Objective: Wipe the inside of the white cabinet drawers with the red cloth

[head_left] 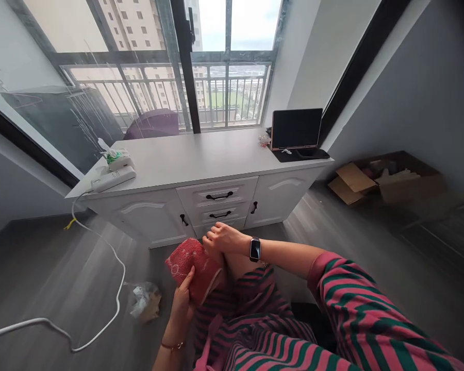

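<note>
My left hand point(183, 294) is closed on a folded red towel point(189, 260) with a whitish pattern and a pale edge, its thumb lying across the front. The towel is over my lap, beside my bare knee. Just right of the towel's upper corner, my right hand point(226, 239) has its fingers curled, over the knee. What those fingers hold, if anything, is hidden, and I cannot tell whether they touch the towel. A dark smartwatch point(255, 249) is on the right wrist.
Ahead stands a white cabinet point(201, 154) bearing a monitor point(297, 129), a power strip point(114, 178) and a tissue pack point(118, 158). A white cable point(119, 288) trails over the floor past a plastic bag point(145, 301). To the right is an open cardboard box point(406, 188).
</note>
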### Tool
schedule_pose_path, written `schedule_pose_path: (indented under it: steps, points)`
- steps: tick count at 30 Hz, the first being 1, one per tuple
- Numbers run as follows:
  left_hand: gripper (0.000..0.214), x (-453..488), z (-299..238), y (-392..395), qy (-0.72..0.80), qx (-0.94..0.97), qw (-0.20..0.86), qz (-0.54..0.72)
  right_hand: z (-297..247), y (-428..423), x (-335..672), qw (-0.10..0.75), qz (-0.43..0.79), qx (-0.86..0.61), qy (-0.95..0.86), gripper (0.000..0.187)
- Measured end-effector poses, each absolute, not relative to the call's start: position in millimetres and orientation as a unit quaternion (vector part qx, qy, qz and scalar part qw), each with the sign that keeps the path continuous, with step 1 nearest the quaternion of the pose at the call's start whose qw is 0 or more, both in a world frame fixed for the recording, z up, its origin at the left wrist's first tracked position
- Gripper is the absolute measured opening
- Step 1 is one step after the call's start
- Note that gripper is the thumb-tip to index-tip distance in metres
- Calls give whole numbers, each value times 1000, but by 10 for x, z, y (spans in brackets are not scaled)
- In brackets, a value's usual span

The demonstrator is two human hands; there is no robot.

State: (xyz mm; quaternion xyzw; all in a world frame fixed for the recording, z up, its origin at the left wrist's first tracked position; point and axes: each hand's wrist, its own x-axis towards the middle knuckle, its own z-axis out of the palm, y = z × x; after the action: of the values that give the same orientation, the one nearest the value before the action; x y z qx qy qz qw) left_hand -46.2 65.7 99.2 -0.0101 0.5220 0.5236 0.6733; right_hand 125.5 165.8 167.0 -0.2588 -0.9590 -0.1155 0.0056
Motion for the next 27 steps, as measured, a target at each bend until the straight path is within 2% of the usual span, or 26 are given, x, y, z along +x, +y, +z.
schedule_pose_path:
  steps: [5, 9, 15, 21, 27]
  points:
    - [40, -528, 991, 624, 578, 21, 609, 543, 1562, 1847, 1160, -14, -149, -209, -966, 19]
    - [36, -586, 944, 508, 582, 0, 617, 530, 1446, 1887, 1097, -26, -135, -198, -970, 19]
    - [46, -550, 878, 257, 520, -7, 659, 543, 1293, 1890, 1160, -38, -91, -218, -971, 24]
    - [52, -459, 598, -77, 509, -69, 666, 541, 832, 2126, 1492, -76, 28, -369, -926, 25]
    - [44, -485, 291, -490, 486, -45, 700, 522, 281, 2388, 1800, -53, 28, -474, -878, 35]
